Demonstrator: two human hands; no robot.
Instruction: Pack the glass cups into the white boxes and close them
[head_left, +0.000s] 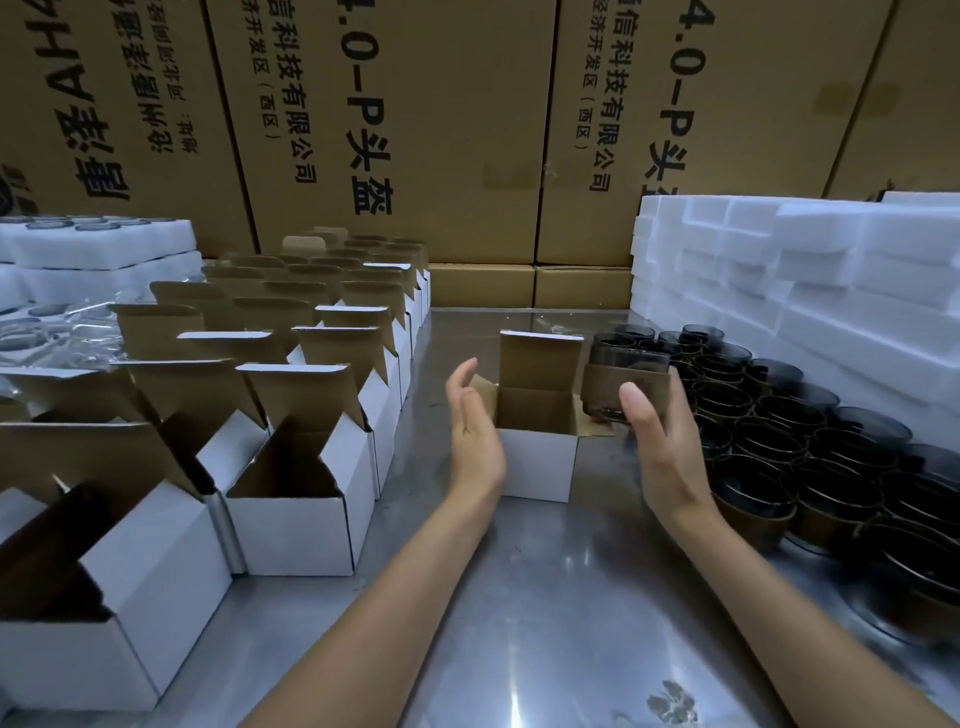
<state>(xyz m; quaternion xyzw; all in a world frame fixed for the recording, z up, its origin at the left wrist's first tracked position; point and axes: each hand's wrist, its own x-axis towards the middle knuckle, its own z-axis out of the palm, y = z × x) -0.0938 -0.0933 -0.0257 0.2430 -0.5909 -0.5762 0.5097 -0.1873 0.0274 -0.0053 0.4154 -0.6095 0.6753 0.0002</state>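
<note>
Nearest, both forearms reach in over the counter (545, 597), a dull, scuffed sheet of metal with soft glare. The left hand (475, 431) stands on edge just beside the left wall of the box (537, 447), fingers straight and relaxed, holding nothing; whether it touches the cardboard cannot be told. The right hand (660, 436) grips a cup (623, 382), a dark, smoky tumbler with a brown band, thumb on its near side, held just above and to the right of the box's open mouth. The box sits mid-counter, white outside, raw brown corrugated inside, its lid flap upright at the back. To do this well, I judge the left hand should steady the box while the cup goes down straight and upright, clear of the side flaps, since glass on thin card can snag or tip. Along the right edge lie rows of more cups (779, 447), rims up and packed close. Along the left edge stand open boxes (306, 457) in ranks. At the far right, blocky white foam (810, 270) is stacked; brown cartons (415, 130) form the back wall.
</note>
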